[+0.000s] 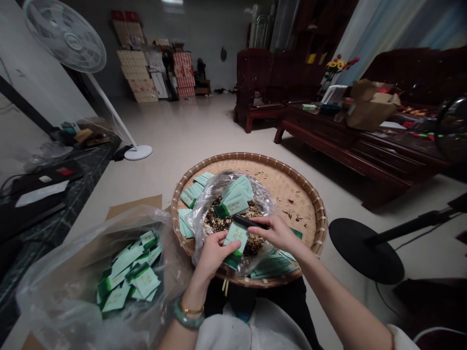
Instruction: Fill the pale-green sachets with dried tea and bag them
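Note:
My left hand (215,255) pinches a pale green sachet with gold print (235,237), its dark green end hanging below. My right hand (275,232) grips a slim black tool (248,221), whose tip lies just above that sachet. Both hands are over a clear plastic bag (233,187) on a round woven bamboo tray (292,194). The bag holds dark, flaky dried material (222,221) and several green sachets. More sachets lie on the tray around it. At lower left, a second plastic bag (54,291) holds a loose pile of similar sachets (129,274).
A dark stone counter (47,214) runs along the left, and a white standing fan (65,36) stands beyond it. A black round stand base (365,250) is at right. Further off are a dark wooden table (346,138) with a cardboard box (372,104) and stacked flat cartons (138,75).

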